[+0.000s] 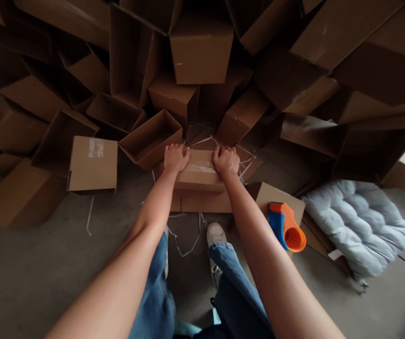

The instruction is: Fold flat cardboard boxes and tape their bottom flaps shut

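Observation:
A cardboard box [198, 178] with a strip of clear tape across its top lies in front of my feet. My left hand [177, 157] grips its left end, fingers curled over the far edge. At the other end, my right hand [226, 161] holds it in the same way. Beneath it lies more flat brown cardboard [205, 202]; I cannot tell whether that is one box or a stack. White string [188, 252] trails on the floor on the near side, and more strands show beyond my hands.
Many cardboard boxes [202, 56] are piled across the far side, several open. A taped box [93, 162] stands at the left. To the right, an orange and blue tape dispenser [280, 221] rests on cardboard beside a grey tufted cushion [361, 226]. My shoes are close by.

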Demonstrator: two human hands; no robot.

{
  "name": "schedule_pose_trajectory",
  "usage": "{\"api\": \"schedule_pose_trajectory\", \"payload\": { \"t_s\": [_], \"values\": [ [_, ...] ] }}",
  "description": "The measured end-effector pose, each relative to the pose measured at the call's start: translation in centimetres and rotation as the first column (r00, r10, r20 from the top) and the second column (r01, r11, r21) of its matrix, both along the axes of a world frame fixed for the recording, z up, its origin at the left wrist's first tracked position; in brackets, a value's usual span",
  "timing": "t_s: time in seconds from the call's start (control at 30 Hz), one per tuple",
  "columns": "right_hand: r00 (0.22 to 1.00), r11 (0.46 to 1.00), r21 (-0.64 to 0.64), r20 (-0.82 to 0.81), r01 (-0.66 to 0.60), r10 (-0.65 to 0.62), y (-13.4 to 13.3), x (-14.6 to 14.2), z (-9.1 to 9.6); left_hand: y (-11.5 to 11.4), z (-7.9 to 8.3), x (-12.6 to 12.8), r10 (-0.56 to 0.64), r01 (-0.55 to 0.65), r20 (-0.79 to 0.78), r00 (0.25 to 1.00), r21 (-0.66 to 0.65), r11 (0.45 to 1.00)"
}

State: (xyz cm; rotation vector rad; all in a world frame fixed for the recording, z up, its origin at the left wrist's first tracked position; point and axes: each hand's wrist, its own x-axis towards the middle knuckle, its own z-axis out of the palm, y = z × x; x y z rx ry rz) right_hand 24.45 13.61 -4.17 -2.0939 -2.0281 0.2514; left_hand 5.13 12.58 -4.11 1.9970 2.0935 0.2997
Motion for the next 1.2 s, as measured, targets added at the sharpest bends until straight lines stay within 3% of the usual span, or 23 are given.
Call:
{"api": "schedule_pose_trajectory", "payload": {
  "t_s": [1.2],
  "values": [
    [1.000, 0.996, -0.086, 0.021, 0.003, -0.002, 0.6, -0.3, 1.3, 0.9, 0.2, 0.0, -0.010, 0.008, -0.088, 0.996, -0.020, 1.000]
  ]
}}
